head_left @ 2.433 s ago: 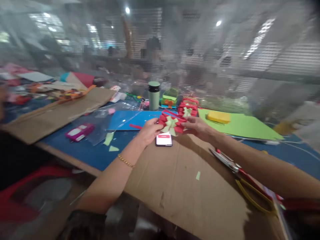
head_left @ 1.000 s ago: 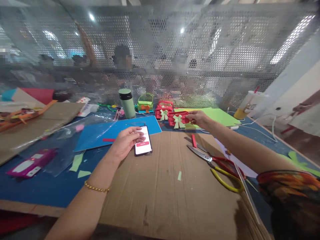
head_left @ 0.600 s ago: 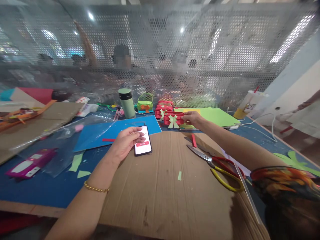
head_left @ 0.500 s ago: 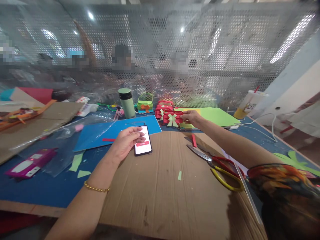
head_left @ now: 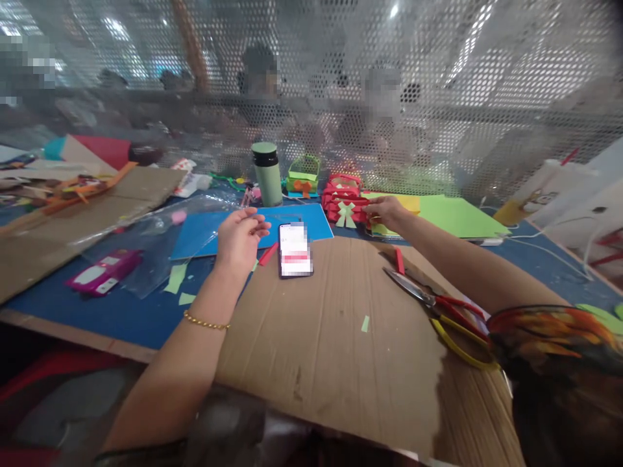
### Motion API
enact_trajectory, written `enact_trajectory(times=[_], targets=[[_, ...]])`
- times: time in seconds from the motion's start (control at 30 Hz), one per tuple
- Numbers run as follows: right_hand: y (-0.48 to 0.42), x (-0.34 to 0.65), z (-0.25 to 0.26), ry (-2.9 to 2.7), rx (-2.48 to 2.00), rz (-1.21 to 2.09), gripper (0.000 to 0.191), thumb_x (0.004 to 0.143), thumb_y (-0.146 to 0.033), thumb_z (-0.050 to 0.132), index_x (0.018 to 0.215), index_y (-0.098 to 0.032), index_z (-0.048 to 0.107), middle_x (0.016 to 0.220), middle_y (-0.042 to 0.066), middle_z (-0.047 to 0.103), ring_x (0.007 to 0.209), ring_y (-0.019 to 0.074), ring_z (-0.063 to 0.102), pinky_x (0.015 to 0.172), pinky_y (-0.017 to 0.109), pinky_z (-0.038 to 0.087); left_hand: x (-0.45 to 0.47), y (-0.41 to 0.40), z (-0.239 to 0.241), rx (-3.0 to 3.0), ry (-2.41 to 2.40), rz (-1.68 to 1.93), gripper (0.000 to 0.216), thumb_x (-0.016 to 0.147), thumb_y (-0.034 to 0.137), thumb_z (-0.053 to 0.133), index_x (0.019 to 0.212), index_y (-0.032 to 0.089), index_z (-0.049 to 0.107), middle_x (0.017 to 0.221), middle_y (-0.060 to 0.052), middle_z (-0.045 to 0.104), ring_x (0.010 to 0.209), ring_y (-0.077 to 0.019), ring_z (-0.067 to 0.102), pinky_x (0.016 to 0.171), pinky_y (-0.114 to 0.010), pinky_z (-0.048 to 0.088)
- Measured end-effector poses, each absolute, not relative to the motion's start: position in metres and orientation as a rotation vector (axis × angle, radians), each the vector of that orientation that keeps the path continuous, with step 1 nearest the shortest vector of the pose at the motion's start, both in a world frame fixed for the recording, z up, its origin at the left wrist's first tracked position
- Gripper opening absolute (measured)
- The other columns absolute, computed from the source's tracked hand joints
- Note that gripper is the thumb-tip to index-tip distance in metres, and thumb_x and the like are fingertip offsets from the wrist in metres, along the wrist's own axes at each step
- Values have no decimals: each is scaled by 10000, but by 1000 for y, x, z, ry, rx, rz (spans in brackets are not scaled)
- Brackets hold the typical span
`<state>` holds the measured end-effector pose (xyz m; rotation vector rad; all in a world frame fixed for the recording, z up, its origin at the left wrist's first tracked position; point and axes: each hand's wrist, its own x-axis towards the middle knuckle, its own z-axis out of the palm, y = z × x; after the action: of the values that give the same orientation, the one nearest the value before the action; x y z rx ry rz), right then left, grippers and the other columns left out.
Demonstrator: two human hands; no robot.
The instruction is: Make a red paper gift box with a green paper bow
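My right hand [head_left: 388,213] pinches the right end of a small red paper basket [head_left: 361,206] with a pale green bow on its front. Another red paper basket [head_left: 339,181] stands right behind it. My left hand [head_left: 239,239] hovers with loosely bent fingers and nothing in them, just left of a phone [head_left: 287,267] with a lit screen. The phone lies on the cardboard sheet [head_left: 335,350]. Beside it, under the left hand's fingertips, is a red paper strip [head_left: 268,254].
Large scissors [head_left: 428,299] lie on the cardboard at right. A green flask [head_left: 267,178], a green paper basket [head_left: 302,176] and a drink cup [head_left: 528,194] stand along the back. Blue card [head_left: 209,235], green sheets [head_left: 452,217] and a purple packet [head_left: 104,272] lie around.
My left hand has lifted off the phone and moved left of it. My right hand stays at the red basket. The whole view has shifted a little.
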<state>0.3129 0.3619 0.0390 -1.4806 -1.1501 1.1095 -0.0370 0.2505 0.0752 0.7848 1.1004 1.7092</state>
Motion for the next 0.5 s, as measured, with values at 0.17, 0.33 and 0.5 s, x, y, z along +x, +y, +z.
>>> enact_trajectory(times=[0.17,0.33,0.5], targets=[[362,311,37,-1168,-1471,1095,252,718,-85,964,769,-145,724,564,16,684,493,124,605,499,267,533,-31,248,72,807,1094,1680,266,654,30,602,871,181,639,724,-4,667,627,-134,636,599,-253,480],[364,312,39,-1173,-1462,1092,214,752,-71,930,768,-145,730,574,13,688,499,115,605,501,252,522,-32,247,75,814,1094,1687,243,664,18,596,843,174,649,725,-9,660,632,-139,633,609,-266,486],[366,308,37,-1172,-1470,1096,231,758,-73,936,798,-147,720,545,-4,657,481,114,590,469,243,513,-28,244,78,788,1102,1658,234,667,-18,577,800,158,652,698,-12,655,604,-133,619,595,-263,468]])
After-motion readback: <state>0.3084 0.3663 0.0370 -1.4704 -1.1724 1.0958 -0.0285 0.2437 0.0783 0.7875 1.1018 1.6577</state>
